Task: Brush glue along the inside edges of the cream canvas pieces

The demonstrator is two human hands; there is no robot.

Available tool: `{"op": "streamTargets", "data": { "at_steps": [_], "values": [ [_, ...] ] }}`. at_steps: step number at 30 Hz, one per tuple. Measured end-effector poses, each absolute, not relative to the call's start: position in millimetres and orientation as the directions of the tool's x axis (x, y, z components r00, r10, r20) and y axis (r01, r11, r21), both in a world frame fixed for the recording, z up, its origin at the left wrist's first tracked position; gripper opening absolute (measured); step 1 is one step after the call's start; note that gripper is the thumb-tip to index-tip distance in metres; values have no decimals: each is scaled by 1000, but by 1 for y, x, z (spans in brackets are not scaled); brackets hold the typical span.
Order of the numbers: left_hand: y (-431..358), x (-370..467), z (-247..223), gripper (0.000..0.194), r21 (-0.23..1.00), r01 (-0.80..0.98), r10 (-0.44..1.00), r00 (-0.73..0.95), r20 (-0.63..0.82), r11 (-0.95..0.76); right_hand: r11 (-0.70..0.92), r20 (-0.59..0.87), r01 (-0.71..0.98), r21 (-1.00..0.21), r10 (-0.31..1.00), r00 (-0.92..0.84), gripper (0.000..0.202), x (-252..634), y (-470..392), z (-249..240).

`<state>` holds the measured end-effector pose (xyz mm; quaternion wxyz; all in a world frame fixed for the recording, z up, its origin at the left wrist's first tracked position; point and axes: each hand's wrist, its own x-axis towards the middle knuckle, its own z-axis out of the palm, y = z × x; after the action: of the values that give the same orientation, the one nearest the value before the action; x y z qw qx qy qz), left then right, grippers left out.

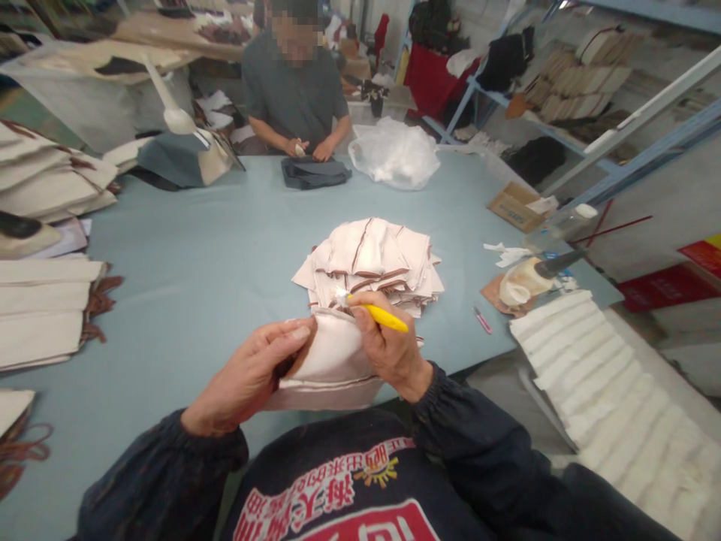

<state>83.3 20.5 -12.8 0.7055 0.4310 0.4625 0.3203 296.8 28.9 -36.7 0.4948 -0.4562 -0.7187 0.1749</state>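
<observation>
My left hand (262, 372) grips the left edge of a cream leather piece (332, 349) with a brown underside, thumb on top. Between the fingers of my right hand (391, 346) is a yellow-handled brush (383, 315). Its whitish tip is at the far edge of the piece; whether it touches cannot be made out. Just beyond lies a pile of similar cream pieces (372, 248) with brown edges, fanned over one another on the table. More cream material shows below the held piece, close to my body.
Across the blue-green table (185, 263) a person (298, 90) handles dark grey material (315, 173). Cream stacks (39, 312) line the left side. At right are a small pink cutter (482, 320), a glue pot (523, 284), a cardboard box (515, 207) and layered cream pieces (597, 376).
</observation>
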Motion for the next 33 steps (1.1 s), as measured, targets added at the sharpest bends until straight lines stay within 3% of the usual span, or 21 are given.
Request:
{"op": "streamTargets", "data": {
  "at_steps": [5,9,13,16,21,25,30,33],
  "values": [
    [18,51,-26,42,963,225,906,359,-226,150,464,564,532,-708,825,30,23,306,44,-14],
    [2,49,-33,23,953,300,874,475,-102,-52,430,524,563,-706,852,7,27,299,56,-18],
    [-12,59,-33,22,918,315,852,522,44,-240,424,492,564,-708,870,-37,28,288,64,-35],
    [-19,62,-35,22,904,308,842,530,94,-295,404,486,511,-759,873,33,26,286,56,-35],
    [-23,64,-45,22,830,388,872,440,215,-400,395,417,207,-895,906,72,25,290,12,-13],
    [-19,68,-49,21,710,444,824,436,362,-547,424,431,222,-878,902,-18,23,287,-13,-6],
    [-14,73,-50,25,608,463,762,452,464,-645,587,557,205,-783,809,-189,21,287,-17,-10],
    [-13,76,-49,27,595,487,768,448,458,-639,491,480,241,-837,871,-106,18,293,-17,-14]
  ]
}}
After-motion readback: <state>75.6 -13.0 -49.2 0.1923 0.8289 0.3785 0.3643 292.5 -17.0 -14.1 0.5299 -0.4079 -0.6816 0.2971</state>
